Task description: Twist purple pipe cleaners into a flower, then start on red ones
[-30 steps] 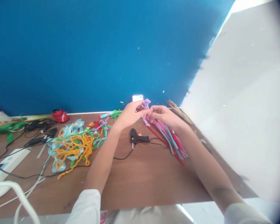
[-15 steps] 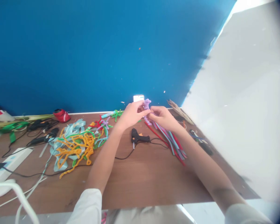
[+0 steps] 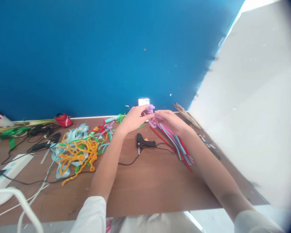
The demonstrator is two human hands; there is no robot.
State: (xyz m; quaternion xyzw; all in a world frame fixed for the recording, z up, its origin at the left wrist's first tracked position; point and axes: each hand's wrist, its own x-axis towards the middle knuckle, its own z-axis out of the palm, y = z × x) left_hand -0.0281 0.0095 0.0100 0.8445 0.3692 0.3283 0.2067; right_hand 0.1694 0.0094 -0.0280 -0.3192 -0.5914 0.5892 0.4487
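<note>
Between my hands is a fuzzy purple pipe cleaner piece (image 3: 150, 108), bent or twisted into a compact shape, with a purple strand hanging below it. My left hand (image 3: 134, 119) pinches it from the left between thumb and fingers. From the right, my right hand (image 3: 169, 120) meets it with fingers bent together at the purple strand; its fingertips are partly hidden. Under my right hand and forearm lies a bundle of red, blue and purple pipe cleaners (image 3: 180, 147). A black glue gun (image 3: 145, 141) rests on the table just below my hands.
A lit phone (image 3: 143, 102) leans at the blue wall behind my hands. Left on the brown table (image 3: 145, 191) lie tangled orange pipe cleaners (image 3: 81, 152), pale blue ribbon (image 3: 79, 131), a second glue gun (image 3: 46, 142), a white power strip (image 3: 11, 170) and cables. Dry husks (image 3: 187, 115) lie at right.
The purple piece has dipped slightly and turned in my hands. My right hand has rolled, its fingers now straighter and closer over the purple strand. My left hand has shifted a little left.
</note>
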